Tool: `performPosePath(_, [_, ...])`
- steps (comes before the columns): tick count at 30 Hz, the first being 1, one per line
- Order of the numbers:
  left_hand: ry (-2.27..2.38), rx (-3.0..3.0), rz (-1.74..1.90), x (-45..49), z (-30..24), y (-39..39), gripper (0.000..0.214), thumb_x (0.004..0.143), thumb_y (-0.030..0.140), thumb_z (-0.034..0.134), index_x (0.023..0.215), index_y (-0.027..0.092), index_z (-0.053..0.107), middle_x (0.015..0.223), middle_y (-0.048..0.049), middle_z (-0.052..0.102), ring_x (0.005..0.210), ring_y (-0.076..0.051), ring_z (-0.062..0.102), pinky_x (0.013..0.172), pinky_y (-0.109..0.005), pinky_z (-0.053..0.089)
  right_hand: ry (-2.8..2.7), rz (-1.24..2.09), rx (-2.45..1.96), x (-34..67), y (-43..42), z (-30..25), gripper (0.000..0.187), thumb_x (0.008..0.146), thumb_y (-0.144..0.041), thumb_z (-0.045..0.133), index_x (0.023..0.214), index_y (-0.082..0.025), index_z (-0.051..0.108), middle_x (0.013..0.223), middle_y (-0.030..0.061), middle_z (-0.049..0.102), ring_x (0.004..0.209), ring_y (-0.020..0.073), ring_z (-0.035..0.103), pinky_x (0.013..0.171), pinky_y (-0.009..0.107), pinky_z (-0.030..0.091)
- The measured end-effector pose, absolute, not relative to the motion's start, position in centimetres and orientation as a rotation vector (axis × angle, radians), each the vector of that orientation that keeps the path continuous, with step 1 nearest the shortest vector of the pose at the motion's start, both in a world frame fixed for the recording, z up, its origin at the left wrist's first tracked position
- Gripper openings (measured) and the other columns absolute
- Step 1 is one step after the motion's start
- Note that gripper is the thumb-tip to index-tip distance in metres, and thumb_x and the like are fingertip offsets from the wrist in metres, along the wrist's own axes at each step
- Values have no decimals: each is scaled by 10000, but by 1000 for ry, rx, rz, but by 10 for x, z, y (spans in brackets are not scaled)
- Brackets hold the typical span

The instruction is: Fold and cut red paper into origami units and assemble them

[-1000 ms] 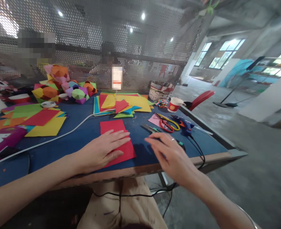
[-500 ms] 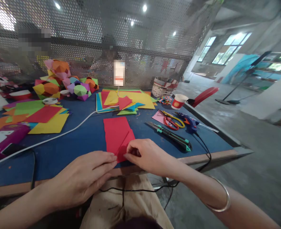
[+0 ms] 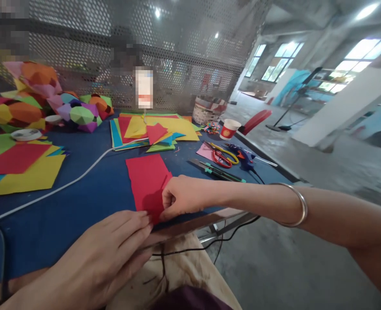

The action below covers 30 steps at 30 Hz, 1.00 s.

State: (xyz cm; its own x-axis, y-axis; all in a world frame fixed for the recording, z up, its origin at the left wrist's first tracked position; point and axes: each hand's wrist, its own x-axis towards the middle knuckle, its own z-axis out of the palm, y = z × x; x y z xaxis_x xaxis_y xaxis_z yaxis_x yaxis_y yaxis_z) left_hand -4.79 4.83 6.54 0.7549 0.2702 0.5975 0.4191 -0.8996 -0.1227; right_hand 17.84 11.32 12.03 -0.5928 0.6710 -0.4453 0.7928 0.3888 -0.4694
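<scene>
A red sheet of paper [image 3: 147, 174] lies on the blue tabletop in front of me, with a folded-over part along its right side. My left hand [image 3: 103, 252] rests at its near end, fingers stretched out and close together, fingertips pressing the paper down. My right hand [image 3: 185, 196] has its fingers curled into a pinch at the right edge of the sheet, close to the left fingertips. The paper between its fingertips is partly hidden. A box cutter [image 3: 214, 171] with a black and green handle lies beyond my right wrist.
Scissors [image 3: 223, 157] and a glue gun [image 3: 247, 159] lie at the right, near a paper cup [image 3: 229, 129]. Coloured paper stacks [image 3: 190, 131] and folded paper balls [image 3: 82, 116] stand further back. A white cable [image 3: 90, 165] crosses the blue table [image 3: 93, 189].
My view has turned to the right and tilted. The right forearm now lies more level. Both hands stay at the near end of the red paper.
</scene>
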Motion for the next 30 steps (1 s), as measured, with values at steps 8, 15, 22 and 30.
performPosePath(8, [-549,-2740,-852,-56,51,50,316,1027,291,453,1266,160,613,1184,-57,734,1058,-199,683,963,-315,510,2368,-987,1447,197,116,121,288,782,-442,752,685,-178,686,608,-32,619,583,102,533,545,228,355])
performPosePath(15, [-545,-2757,-880,-61,39,53,398,987,286,517,1361,156,555,1266,-75,703,1128,-224,665,1011,-343,493,2246,-1033,1601,217,114,126,278,773,-430,772,700,-172,698,610,-25,628,589,106,539,547,225,373])
performPosePath(22, [-578,-2777,-855,-65,36,53,360,995,311,523,1330,187,573,1284,-39,699,1154,-194,651,1045,-312,468,2191,-1070,1683,228,111,134,248,768,-402,772,708,-172,704,609,-21,619,607,114,556,555,222,377])
performPosePath(30, [-629,-2809,-928,-77,29,51,368,936,249,610,1299,194,604,1310,-53,697,1181,-209,668,1047,-361,533,2227,-1106,1704,231,108,132,239,779,-377,769,698,-171,679,621,-26,617,615,109,569,573,216,396])
